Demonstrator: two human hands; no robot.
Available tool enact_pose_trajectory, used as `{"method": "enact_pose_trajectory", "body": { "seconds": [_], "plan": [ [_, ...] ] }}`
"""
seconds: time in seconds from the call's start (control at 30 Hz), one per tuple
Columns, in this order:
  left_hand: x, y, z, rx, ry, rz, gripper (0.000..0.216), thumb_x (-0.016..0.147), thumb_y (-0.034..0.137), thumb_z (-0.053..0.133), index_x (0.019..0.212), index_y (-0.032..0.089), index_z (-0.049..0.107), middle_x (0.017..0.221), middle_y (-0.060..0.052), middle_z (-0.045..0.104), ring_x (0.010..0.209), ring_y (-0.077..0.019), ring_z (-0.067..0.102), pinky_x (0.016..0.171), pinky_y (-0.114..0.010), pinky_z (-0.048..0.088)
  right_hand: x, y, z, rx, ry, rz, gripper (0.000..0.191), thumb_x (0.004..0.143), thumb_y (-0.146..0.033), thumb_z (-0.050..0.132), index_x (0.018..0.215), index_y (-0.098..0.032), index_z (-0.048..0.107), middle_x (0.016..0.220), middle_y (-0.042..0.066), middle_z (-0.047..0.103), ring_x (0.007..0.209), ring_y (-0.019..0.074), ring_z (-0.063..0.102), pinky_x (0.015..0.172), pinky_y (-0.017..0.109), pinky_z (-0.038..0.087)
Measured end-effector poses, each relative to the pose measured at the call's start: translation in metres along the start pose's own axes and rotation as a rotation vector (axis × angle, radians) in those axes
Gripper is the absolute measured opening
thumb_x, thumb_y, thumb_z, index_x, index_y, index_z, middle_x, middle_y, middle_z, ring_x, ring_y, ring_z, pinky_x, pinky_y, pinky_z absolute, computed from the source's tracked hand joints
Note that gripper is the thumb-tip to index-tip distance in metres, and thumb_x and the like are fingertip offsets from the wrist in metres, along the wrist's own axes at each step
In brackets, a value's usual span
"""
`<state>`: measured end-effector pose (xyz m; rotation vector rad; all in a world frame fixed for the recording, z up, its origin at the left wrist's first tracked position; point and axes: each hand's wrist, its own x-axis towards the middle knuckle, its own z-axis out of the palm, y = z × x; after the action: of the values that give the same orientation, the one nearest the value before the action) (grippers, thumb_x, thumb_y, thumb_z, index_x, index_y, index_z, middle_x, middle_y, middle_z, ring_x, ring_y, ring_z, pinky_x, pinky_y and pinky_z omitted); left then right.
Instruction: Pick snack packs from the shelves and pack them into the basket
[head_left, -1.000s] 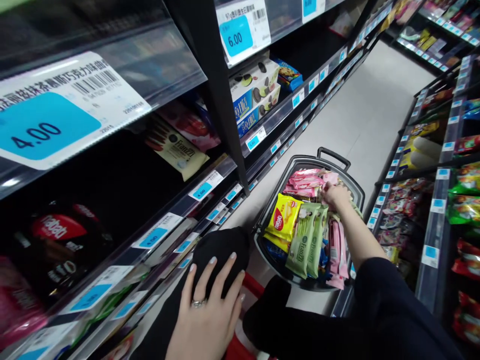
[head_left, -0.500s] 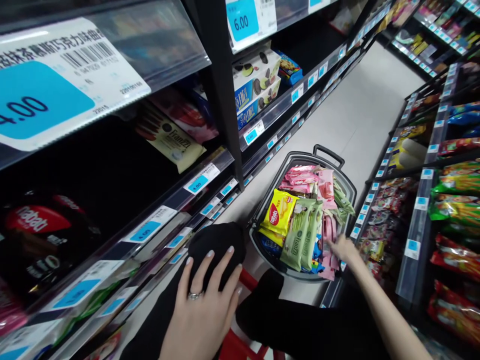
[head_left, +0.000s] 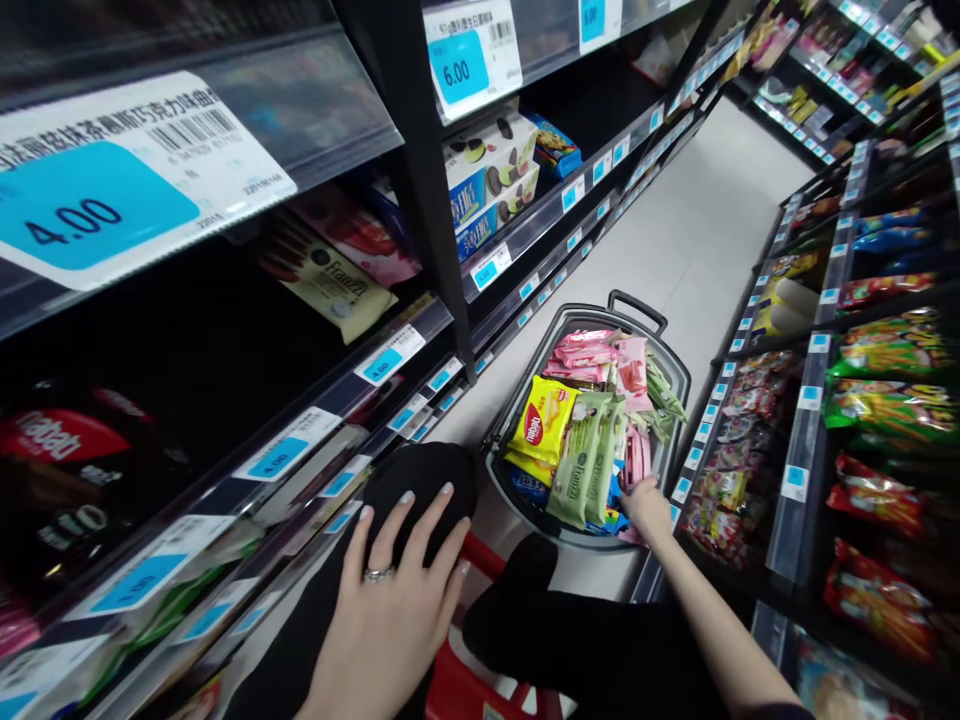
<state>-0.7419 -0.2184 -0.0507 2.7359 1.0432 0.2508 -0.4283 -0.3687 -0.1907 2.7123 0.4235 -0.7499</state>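
My left hand (head_left: 397,600) lies on my black-clad knee (head_left: 420,480), fingers spread, a ring on one of them. It holds nothing. At the near right side of a grey shopping basket (head_left: 517,515) on the floor, my right hand (head_left: 648,508) has its fingers closed on a pink snack packet (head_left: 637,455); its fingertips are partly hidden. Left of that packet stand green Franzzi packets (head_left: 585,465) and a yellow Nabati packet (head_left: 544,415). Pink Nabati packets (head_left: 589,350) lie at the basket's far end, with more green packets (head_left: 664,390) along its right side.
Shelves with price tags (head_left: 386,355) run close along my left, holding a Franzzi packet (head_left: 330,275) and cookie boxes (head_left: 491,180). Snack shelves (head_left: 795,480) line the right. The pale aisle floor (head_left: 675,240) stretches ahead. Something red (head_left: 480,680) is beneath me.
My right hand has closed on the pink packet at the basket's near right side. The view has shifted slightly right. My left hand stays on my knee.
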Motion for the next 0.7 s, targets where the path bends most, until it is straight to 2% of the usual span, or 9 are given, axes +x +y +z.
{"method": "enact_pose_trajectory", "body": {
  "seconds": [0.17, 0.27, 0.43, 0.53, 0.7],
  "plan": [
    [-0.001, 0.003, 0.002, -0.013, 0.010, -0.004, 0.034, 0.079, 0.035, 0.055, 0.108, 0.023, 0.066, 0.136, -0.007, 0.046, 0.127, -0.0337, 0.034, 0.108, -0.055, 0.018, -0.003, -0.011, 0.002, -0.005, 0.113, -0.076, 0.050, 0.088, -0.037, 0.036, 0.124, -0.002, 0.033, 0.111, 0.025, 0.056, 0.105, 0.0321, 0.057, 0.087, 0.039, 0.042],
    [-0.001, 0.003, 0.003, -0.016, 0.010, -0.021, 0.034, 0.079, 0.035, 0.056, 0.109, 0.022, 0.066, 0.137, -0.007, 0.046, 0.127, -0.0342, 0.035, 0.108, -0.055, 0.017, 0.004, -0.014, -0.001, 0.000, 0.113, -0.042, 0.054, 0.087, -0.035, 0.037, 0.126, 0.002, 0.031, 0.113, 0.029, 0.053, 0.107, 0.0351, 0.056, 0.086, 0.042, 0.042],
    [-0.001, 0.002, 0.002, -0.009, 0.002, -0.031, 0.034, 0.078, 0.035, 0.057, 0.109, 0.022, 0.066, 0.137, -0.007, 0.046, 0.126, -0.0343, 0.036, 0.108, -0.055, 0.018, 0.022, -0.011, -0.013, 0.058, 0.007, 0.004, 0.054, 0.080, -0.035, 0.048, 0.119, 0.002, 0.040, 0.103, 0.027, 0.060, 0.097, 0.0327, 0.061, 0.080, 0.038, 0.046],
    [-0.001, 0.002, 0.001, -0.011, -0.002, -0.033, 0.034, 0.078, 0.034, 0.057, 0.109, 0.022, 0.066, 0.137, -0.006, 0.046, 0.126, -0.0343, 0.035, 0.108, -0.055, 0.017, 0.024, 0.003, -0.022, 0.117, -0.059, -0.013, 0.052, 0.077, -0.036, 0.053, 0.116, -0.003, 0.046, 0.101, 0.023, 0.064, 0.095, 0.0302, 0.063, 0.077, 0.035, 0.048],
    [-0.002, 0.002, 0.000, -0.025, -0.025, -0.034, 0.037, 0.078, 0.036, 0.059, 0.111, 0.023, 0.065, 0.138, -0.005, 0.044, 0.127, -0.0345, 0.034, 0.109, -0.055, 0.017, 0.012, 0.037, -0.032, 0.226, -0.167, -0.064, 0.031, 0.083, -0.034, 0.046, 0.102, -0.014, 0.058, 0.087, 0.009, 0.069, 0.081, 0.0219, 0.066, 0.068, 0.028, 0.049]
  ]
}}
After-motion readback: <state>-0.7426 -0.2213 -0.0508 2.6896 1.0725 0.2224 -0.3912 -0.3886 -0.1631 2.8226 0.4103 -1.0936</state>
